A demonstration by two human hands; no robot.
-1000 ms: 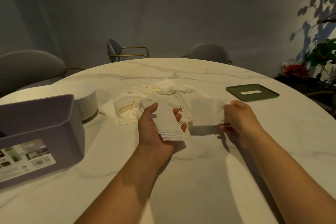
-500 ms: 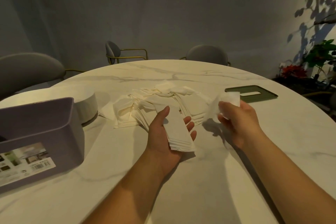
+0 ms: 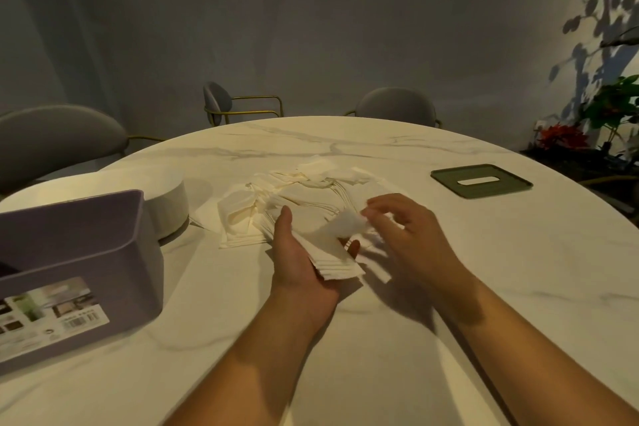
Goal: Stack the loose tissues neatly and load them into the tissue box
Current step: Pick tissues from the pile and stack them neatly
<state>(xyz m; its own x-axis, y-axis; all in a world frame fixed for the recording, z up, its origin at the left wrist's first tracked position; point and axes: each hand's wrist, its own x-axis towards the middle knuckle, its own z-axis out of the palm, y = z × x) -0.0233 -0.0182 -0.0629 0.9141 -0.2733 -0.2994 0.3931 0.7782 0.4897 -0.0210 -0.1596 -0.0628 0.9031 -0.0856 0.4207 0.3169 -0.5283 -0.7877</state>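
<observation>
Head view: our two hands with tissues over the marble table (image 3: 380, 373).
Our left hand (image 3: 297, 261) lies palm up, fingers curled round a neat tissue stack (image 3: 328, 254). Our right hand (image 3: 411, 235), blurred, pinches a single tissue (image 3: 347, 226) just above that stack. Beyond both grips lies the loose tissue pile (image 3: 262, 207); the purple tissue box (image 3: 79, 245) stands well left of them, a green slotted lid (image 3: 481, 180) to their right.
</observation>
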